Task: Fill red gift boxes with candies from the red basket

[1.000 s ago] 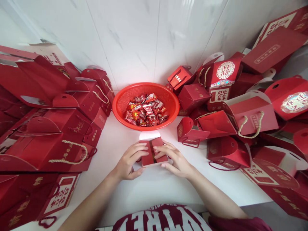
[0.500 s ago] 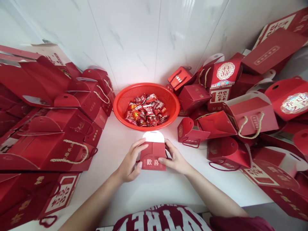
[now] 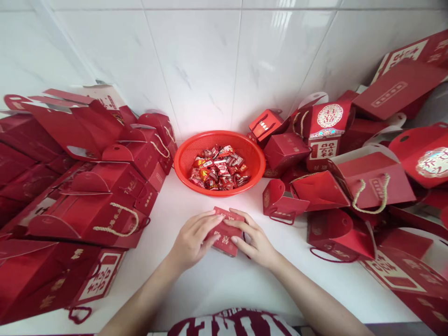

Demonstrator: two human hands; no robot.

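Note:
A small red gift box (image 3: 226, 231) with gold characters sits on the white table (image 3: 217, 280) just in front of me. My left hand (image 3: 194, 240) grips its left side with fingers laid over the top. My right hand (image 3: 254, 240) holds its right side, fingers curled over the lid. The box's rounded white flap no longer shows. Behind the box stands a red plastic basket (image 3: 185, 161) filled with wrapped candies (image 3: 220, 167).
Piles of red paper gift boxes with rope handles crowd the left (image 3: 87, 205) and the right (image 3: 350, 177) of the table. A small red box (image 3: 282, 200) lies close to my right hand. A white tiled wall (image 3: 210, 60) rises behind the basket.
The box was stood upright with its white flap up, and now the flap is folded down under my fingers. The view has tilted upward slightly.

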